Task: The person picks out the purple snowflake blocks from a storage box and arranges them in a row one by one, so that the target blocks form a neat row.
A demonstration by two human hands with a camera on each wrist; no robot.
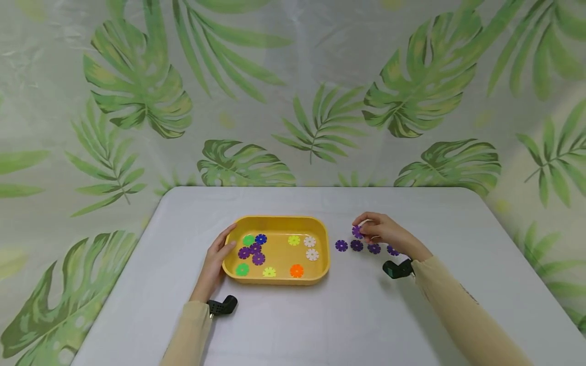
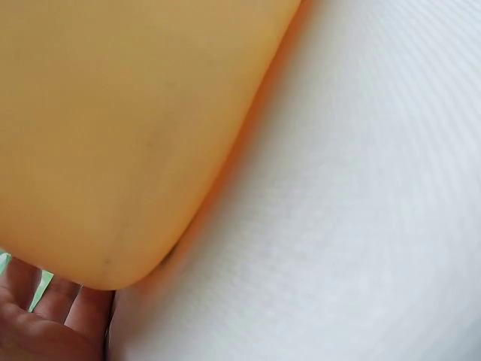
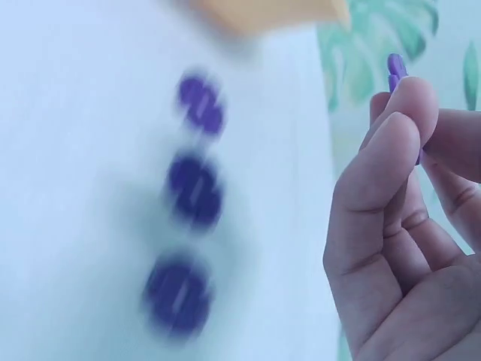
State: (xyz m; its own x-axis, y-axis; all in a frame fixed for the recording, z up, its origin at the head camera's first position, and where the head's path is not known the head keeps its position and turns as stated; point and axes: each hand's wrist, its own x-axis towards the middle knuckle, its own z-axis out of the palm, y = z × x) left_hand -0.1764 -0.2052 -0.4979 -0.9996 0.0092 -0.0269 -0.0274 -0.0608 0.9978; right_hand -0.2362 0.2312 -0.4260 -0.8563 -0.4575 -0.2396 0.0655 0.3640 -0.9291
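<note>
A purple snowflake disc (image 1: 357, 232) is pinched between the thumb and fingers of my right hand (image 1: 389, 234), raised over the table right of the tray. In the right wrist view only the edge of that disc (image 3: 397, 66) shows past the fingertips. Below the hand, several purple snowflake discs (image 1: 341, 245) lie in a row on the table. My left hand (image 1: 212, 262) holds the yellow tray (image 1: 279, 254) by its left end, thumb at the rim. The left wrist view shows the tray's outer wall (image 2: 135, 135) with fingers (image 2: 56, 301) against it.
Inside the tray lie green discs (image 1: 242, 269), a blue disc (image 1: 261, 239), purple discs (image 1: 258, 258), yellow discs (image 1: 269, 272), white discs (image 1: 312, 254) and an orange disc (image 1: 296, 271). A leaf-patterned curtain (image 1: 320, 76) hangs behind the white table (image 1: 348, 325).
</note>
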